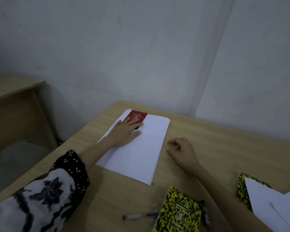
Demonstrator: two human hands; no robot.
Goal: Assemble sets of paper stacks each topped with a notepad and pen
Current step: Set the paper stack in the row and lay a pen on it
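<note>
Pen (141, 216): lay loose on the wooden table (224, 148) at the near edge, just left of a yellow notepad (177, 213).
Second pen (205, 213): dark, beside that notepad's right edge.
Loose sheets (274, 201): near right, partly covering another yellow notepad (242, 188).
My right hand (182, 150): rested on the table right of the stack, fingers curled together, holding nothing.
Paper stack (137, 151): centre of the table.
My left hand (126, 131): flat on the stack, fingers spread, fingertips on the red notepad (137, 116).
Red notepad: at the stack's far left corner.
</note>
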